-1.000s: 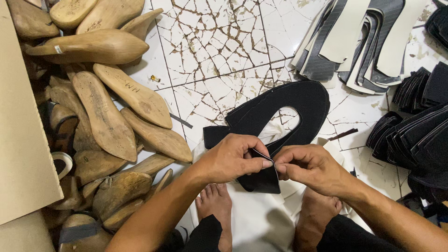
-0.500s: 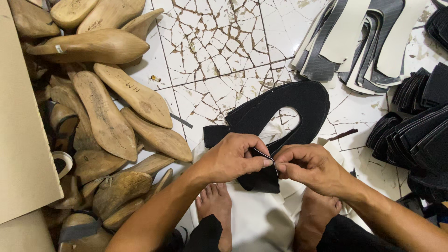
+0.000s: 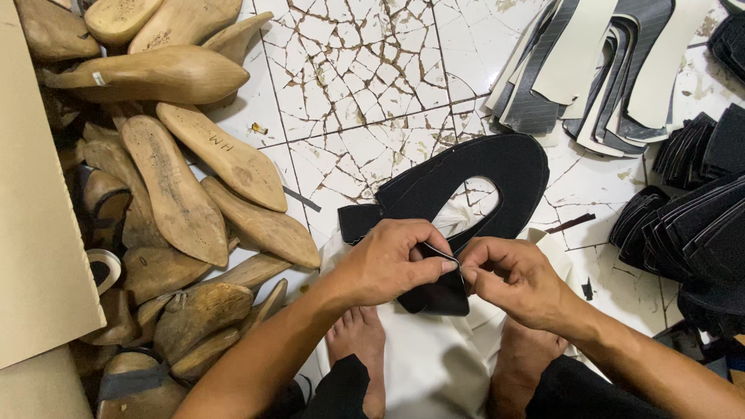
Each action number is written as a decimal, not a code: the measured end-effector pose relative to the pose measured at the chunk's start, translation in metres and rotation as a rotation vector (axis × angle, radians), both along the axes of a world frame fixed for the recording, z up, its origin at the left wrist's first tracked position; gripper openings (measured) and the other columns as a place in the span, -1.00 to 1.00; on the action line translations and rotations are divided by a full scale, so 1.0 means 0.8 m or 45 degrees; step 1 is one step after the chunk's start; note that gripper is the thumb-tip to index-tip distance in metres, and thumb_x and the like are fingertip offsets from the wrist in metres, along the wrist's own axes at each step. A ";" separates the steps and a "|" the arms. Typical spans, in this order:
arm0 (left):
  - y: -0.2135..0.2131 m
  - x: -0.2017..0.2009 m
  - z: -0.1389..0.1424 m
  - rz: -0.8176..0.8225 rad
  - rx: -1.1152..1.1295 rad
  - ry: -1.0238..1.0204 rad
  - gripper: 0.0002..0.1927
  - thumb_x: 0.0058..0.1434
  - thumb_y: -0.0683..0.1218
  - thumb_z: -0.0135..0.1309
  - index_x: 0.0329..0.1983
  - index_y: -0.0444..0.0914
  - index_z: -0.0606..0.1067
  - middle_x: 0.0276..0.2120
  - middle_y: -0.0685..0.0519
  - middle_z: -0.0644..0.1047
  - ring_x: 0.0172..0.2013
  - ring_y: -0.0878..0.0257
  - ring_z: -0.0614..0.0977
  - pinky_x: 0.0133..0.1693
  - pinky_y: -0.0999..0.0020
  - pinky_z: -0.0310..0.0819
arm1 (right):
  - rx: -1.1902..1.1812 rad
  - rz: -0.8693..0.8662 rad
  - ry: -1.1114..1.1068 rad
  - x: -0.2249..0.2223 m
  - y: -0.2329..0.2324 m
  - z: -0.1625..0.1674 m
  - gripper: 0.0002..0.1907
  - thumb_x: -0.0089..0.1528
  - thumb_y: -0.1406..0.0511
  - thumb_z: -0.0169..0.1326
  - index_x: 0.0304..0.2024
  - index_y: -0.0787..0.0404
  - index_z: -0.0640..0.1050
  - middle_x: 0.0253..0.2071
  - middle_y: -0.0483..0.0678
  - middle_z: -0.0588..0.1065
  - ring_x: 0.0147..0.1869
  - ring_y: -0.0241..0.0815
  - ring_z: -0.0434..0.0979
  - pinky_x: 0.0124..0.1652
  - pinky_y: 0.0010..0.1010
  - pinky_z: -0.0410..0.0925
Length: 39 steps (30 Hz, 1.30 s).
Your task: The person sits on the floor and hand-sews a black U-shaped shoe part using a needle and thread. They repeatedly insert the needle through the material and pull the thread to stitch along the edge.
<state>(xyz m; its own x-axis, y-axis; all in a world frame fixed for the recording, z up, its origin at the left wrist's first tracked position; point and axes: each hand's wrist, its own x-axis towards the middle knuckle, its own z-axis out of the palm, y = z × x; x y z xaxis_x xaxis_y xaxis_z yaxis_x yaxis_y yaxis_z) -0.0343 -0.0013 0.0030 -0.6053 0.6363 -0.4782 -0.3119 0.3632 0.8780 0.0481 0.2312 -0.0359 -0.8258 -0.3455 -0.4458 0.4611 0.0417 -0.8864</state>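
Note:
A black horseshoe-shaped shoe upper piece [image 3: 481, 174] lies on the cracked white tile floor in front of me. My left hand [image 3: 392, 260] and my right hand [image 3: 512, 279] meet at its near open ends, both pinching the black material with fingertips almost touching. A thin pale edge shows between the fingers. A white cloth [image 3: 434, 357] lies under the piece and over my bare feet [image 3: 361, 341].
A heap of wooden shoe lasts [image 3: 178, 194] fills the left side beside a cardboard box [image 3: 39, 233]. Grey and cream cut sole pieces [image 3: 590, 70] fan out at the top right. Stacks of black cut pieces [image 3: 691, 225] lie at the right.

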 end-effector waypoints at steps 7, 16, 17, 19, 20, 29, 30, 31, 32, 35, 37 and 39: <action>0.008 0.033 0.024 0.430 0.141 0.554 -0.64 0.20 -0.07 0.21 -0.01 -0.35 0.47 -0.16 0.02 0.42 -0.37 0.38 0.60 -0.40 0.52 0.54 | -0.058 -0.170 0.086 0.003 0.005 -0.002 -0.91 0.25 0.39 0.08 -0.33 0.33 0.54 -0.35 -0.09 0.50 -0.27 -0.35 0.49 -0.26 -0.49 0.41; 0.020 0.037 0.031 0.267 -0.093 0.191 -0.77 0.19 -0.08 0.17 -0.20 -0.34 0.66 -0.42 0.00 0.67 -0.49 0.37 0.63 -0.43 0.44 0.50 | 0.218 -0.097 0.327 0.001 -0.005 0.013 -0.93 0.23 0.40 0.08 -0.36 0.29 0.53 -0.39 -0.12 0.53 -0.35 -0.37 0.48 -0.37 -0.54 0.36; 0.022 0.037 0.031 0.253 -0.123 0.161 -0.77 0.19 -0.08 0.17 -0.21 -0.33 0.66 -0.43 -0.01 0.67 -0.50 0.37 0.63 -0.44 0.43 0.50 | 0.257 -0.087 0.370 0.000 -0.006 0.014 -0.93 0.21 0.40 0.09 -0.37 0.29 0.53 -0.40 -0.12 0.53 -0.36 -0.37 0.49 -0.39 -0.53 0.37; 0.022 0.038 0.032 0.247 -0.151 0.119 -0.77 0.18 -0.08 0.16 -0.22 -0.31 0.67 -0.44 0.00 0.68 -0.50 0.37 0.65 -0.43 0.44 0.51 | 0.296 -0.064 0.453 -0.001 -0.010 0.017 -0.95 0.19 0.41 0.09 -0.38 0.29 0.52 -0.42 -0.12 0.53 -0.38 -0.37 0.51 -0.40 -0.53 0.38; 0.023 0.038 0.032 0.252 -0.148 0.112 -0.78 0.18 -0.08 0.16 -0.22 -0.31 0.67 -0.44 0.01 0.68 -0.49 0.38 0.65 -0.43 0.44 0.53 | 0.297 -0.055 0.495 -0.002 -0.011 0.018 -0.96 0.18 0.42 0.09 -0.38 0.29 0.51 -0.42 -0.12 0.53 -0.37 -0.37 0.52 -0.40 -0.53 0.39; 0.023 0.040 0.024 0.257 -0.192 0.060 -0.81 0.15 -0.11 0.15 -0.28 -0.30 0.66 -0.45 0.03 0.68 -0.49 0.41 0.65 -0.41 0.45 0.54 | 0.345 -0.006 0.600 -0.004 -0.014 0.021 -0.98 0.11 0.46 0.06 -0.39 0.29 0.49 -0.43 -0.10 0.53 -0.40 -0.34 0.52 -0.42 -0.51 0.40; 0.022 0.039 0.022 0.253 -0.188 0.070 -0.82 0.15 -0.11 0.15 -0.28 -0.30 0.66 -0.45 0.03 0.68 -0.49 0.41 0.64 -0.42 0.45 0.53 | 0.350 -0.003 0.608 -0.005 -0.015 0.021 -0.98 0.11 0.46 0.06 -0.39 0.29 0.49 -0.44 -0.10 0.53 -0.41 -0.34 0.52 -0.43 -0.51 0.40; 0.022 0.039 0.021 0.264 -0.171 0.076 -0.82 0.15 -0.11 0.15 -0.29 -0.31 0.66 -0.46 0.03 0.67 -0.50 0.41 0.63 -0.42 0.45 0.52 | 0.344 -0.006 0.621 -0.005 -0.015 0.021 -0.98 0.12 0.46 0.06 -0.39 0.29 0.49 -0.43 -0.10 0.53 -0.40 -0.33 0.53 -0.42 -0.51 0.40; 0.022 0.040 0.019 0.275 -0.154 0.082 -0.82 0.15 -0.12 0.15 -0.29 -0.32 0.65 -0.47 0.03 0.67 -0.50 0.40 0.62 -0.43 0.44 0.51 | 0.337 -0.009 0.634 -0.005 -0.015 0.022 -0.98 0.12 0.46 0.07 -0.38 0.30 0.49 -0.43 -0.09 0.53 -0.40 -0.33 0.53 -0.42 -0.50 0.40; 0.021 0.040 0.016 0.284 -0.120 0.123 -0.83 0.15 -0.12 0.15 -0.30 -0.32 0.65 -0.47 0.04 0.66 -0.50 0.41 0.62 -0.43 0.45 0.51 | 0.341 -0.013 0.648 -0.007 -0.016 0.023 -0.98 0.13 0.45 0.08 -0.38 0.30 0.48 -0.43 -0.09 0.53 -0.40 -0.32 0.54 -0.41 -0.49 0.40; 0.021 0.041 0.015 0.287 -0.094 0.094 -0.82 0.17 -0.11 0.15 -0.30 -0.33 0.64 -0.49 0.05 0.64 -0.50 0.44 0.60 -0.43 0.47 0.50 | 0.349 -0.015 0.641 -0.006 -0.015 0.024 -0.97 0.16 0.44 0.09 -0.37 0.31 0.49 -0.42 -0.08 0.54 -0.40 -0.32 0.55 -0.42 -0.49 0.41; 0.020 0.039 0.014 0.298 -0.064 0.006 -0.81 0.19 -0.10 0.16 -0.28 -0.33 0.63 -0.52 0.05 0.62 -0.50 0.46 0.55 -0.45 0.48 0.46 | 0.352 -0.019 0.633 -0.008 -0.015 0.025 -0.94 0.19 0.41 0.11 -0.35 0.32 0.50 -0.40 -0.08 0.55 -0.40 -0.33 0.57 -0.43 -0.50 0.41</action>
<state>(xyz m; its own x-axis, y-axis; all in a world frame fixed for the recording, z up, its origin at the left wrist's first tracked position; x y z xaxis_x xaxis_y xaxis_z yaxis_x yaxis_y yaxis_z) -0.0028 0.0146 0.0144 -0.7356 0.4540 -0.5027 -0.3889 0.3245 0.8622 0.0416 0.2192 -0.0155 -0.9634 -0.2577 -0.0743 -0.0066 0.3000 -0.9539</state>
